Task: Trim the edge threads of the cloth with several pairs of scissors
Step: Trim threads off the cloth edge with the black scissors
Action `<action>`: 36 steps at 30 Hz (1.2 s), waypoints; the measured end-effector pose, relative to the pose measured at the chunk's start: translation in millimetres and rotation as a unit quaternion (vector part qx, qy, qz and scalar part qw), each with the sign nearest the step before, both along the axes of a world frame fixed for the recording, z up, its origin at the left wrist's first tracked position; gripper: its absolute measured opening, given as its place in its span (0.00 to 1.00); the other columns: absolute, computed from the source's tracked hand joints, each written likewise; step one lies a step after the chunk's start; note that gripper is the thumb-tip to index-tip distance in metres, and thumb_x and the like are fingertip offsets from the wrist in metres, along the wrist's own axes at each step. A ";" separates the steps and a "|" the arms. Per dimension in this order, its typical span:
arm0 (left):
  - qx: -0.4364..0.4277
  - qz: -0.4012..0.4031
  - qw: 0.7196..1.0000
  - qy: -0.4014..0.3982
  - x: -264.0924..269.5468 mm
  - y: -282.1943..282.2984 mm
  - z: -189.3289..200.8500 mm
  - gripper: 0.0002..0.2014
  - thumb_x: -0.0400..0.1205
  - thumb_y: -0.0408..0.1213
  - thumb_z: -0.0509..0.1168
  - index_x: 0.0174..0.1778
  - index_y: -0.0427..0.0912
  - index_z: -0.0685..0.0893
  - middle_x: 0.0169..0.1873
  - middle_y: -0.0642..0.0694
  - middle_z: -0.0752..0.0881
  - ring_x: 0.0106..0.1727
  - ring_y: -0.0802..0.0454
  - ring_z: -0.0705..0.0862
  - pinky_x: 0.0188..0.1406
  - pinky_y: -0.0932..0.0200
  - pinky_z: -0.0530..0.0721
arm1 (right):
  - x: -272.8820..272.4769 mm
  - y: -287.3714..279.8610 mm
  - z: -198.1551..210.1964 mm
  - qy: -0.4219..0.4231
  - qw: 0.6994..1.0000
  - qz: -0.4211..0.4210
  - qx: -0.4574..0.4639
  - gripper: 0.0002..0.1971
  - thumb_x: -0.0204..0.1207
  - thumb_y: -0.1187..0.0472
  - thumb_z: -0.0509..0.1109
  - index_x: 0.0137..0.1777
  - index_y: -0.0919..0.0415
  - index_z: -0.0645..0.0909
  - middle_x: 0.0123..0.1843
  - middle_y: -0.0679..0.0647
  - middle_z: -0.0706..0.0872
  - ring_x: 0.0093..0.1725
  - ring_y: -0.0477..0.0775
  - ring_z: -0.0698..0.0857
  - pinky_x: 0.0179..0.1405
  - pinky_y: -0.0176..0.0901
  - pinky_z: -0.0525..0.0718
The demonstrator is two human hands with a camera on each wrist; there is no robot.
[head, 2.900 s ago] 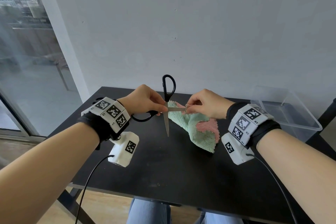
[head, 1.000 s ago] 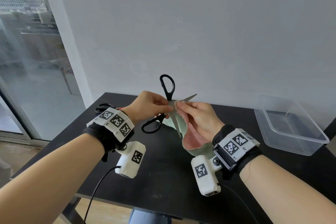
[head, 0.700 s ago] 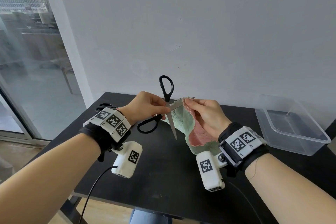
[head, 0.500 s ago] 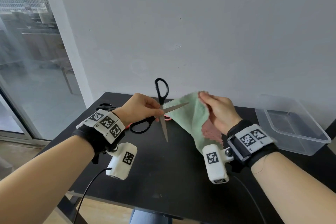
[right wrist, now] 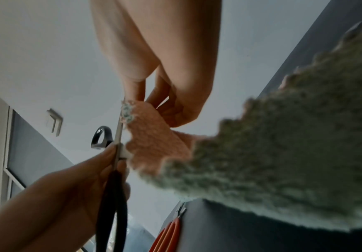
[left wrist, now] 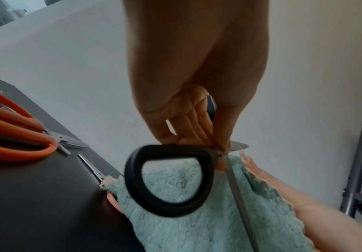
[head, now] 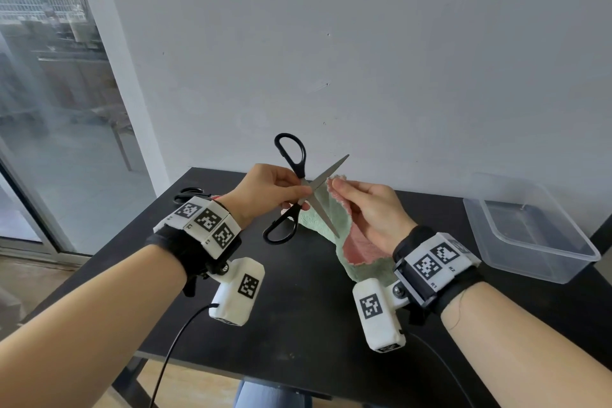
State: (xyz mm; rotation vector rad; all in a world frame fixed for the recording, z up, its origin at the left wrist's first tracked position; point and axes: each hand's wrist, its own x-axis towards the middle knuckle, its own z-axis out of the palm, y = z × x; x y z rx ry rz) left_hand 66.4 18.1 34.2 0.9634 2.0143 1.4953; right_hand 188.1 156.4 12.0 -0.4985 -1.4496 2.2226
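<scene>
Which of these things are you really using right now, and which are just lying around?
In use:
- black-handled steel scissors, blades open, in left hand
- fluffy green-and-pink cloth, corner pinched by right hand

Lying about:
- orange-handled scissors
- other black-handled scissors
- clear plastic tub
- black table

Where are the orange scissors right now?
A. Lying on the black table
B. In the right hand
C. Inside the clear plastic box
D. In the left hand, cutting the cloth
A: the orange scissors lie on the black table, while the left hand holds the black scissors and the right hand holds the cloth.
</scene>
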 end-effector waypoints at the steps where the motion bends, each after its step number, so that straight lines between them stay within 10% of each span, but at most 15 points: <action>1: 0.000 -0.002 1.000 0.001 0.5 1.2 0.3 0.08 0.78 0.31 0.71 0.46 0.27 0.84 0.32 0.40 0.90 0.27 0.62 0.84 0.26 0.73 0.77 | -1.3 -2.3 0.6 0.002 1.000 0.004 -0.005 0.08 0.75 0.67 0.72 0.49 0.73 0.85 0.44 0.63 0.89 0.39 0.52 0.89 0.42 0.37 0.88; 17: -0.025 -0.005 0.999 0.043 2.3 2.6 1.7 0.05 0.76 0.34 0.73 0.41 0.34 0.88 0.32 0.41 0.90 0.39 0.47 0.83 0.43 0.56 0.79 | -10.6 -13.4 -2.1 -0.022 0.998 -0.015 0.050 0.14 0.73 0.66 0.74 0.54 0.77 0.84 0.52 0.73 0.88 0.50 0.63 0.89 0.58 0.50 0.86; 25: -0.041 -0.011 0.997 0.057 0.3 -4.1 -1.8 0.05 0.75 0.33 0.74 0.36 0.37 0.88 0.31 0.41 0.90 0.38 0.47 0.84 0.47 0.54 0.80 | -5.9 -1.3 0.9 -0.015 0.999 -0.031 0.041 0.07 0.75 0.69 0.72 0.48 0.75 0.85 0.43 0.62 0.89 0.38 0.49 0.90 0.39 0.34 0.87; 30: -0.041 -0.004 0.997 0.061 -1.3 -1.6 -3.4 0.09 0.75 0.34 0.75 0.44 0.30 0.88 0.33 0.41 0.90 0.33 0.56 0.87 0.42 0.67 0.83 | -4.4 5.5 -1.2 -0.032 0.996 -0.044 0.073 0.06 0.74 0.68 0.73 0.47 0.72 0.86 0.48 0.64 0.89 0.50 0.57 0.86 0.64 0.49 0.82; 36: -0.051 -0.011 0.996 0.072 -0.5 -2.6 -5.6 0.08 0.75 0.34 0.75 0.42 0.32 0.88 0.31 0.43 0.90 0.32 0.58 0.87 0.46 0.65 0.83 | 0.0 10.3 -3.5 -0.035 0.995 -0.051 0.083 0.03 0.75 0.69 0.72 0.44 0.70 0.87 0.45 0.62 0.89 0.50 0.57 0.85 0.67 0.52 0.79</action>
